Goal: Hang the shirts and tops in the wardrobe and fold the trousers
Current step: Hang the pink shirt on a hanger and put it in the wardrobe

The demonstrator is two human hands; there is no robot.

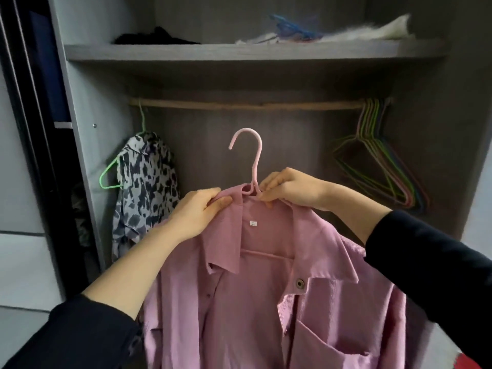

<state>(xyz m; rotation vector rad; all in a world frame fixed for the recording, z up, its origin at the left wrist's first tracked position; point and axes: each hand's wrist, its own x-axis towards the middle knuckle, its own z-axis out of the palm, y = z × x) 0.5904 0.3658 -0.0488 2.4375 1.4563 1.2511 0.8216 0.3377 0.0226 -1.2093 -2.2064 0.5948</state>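
A pink corduroy shirt [266, 302] hangs on a pink hanger [255, 158] that I hold up in front of the open wardrobe. My left hand [197, 214] pinches the shirt's collar on the left side of the hanger neck. My right hand [287, 187] grips the collar and hanger shoulder just right of the neck. The hanger's hook points up, below the wooden rail [253, 104] and apart from it. A black-and-white patterned top [146, 187] hangs on a green hanger [109, 177] at the rail's left end.
Several empty coloured hangers [378, 161] hang bunched at the rail's right end. The shelf [239, 53] above holds a dark garment [157, 37], a blue item [292, 27] and white fabric [372, 30]. A wardrobe side panel [77, 129] stands at left.
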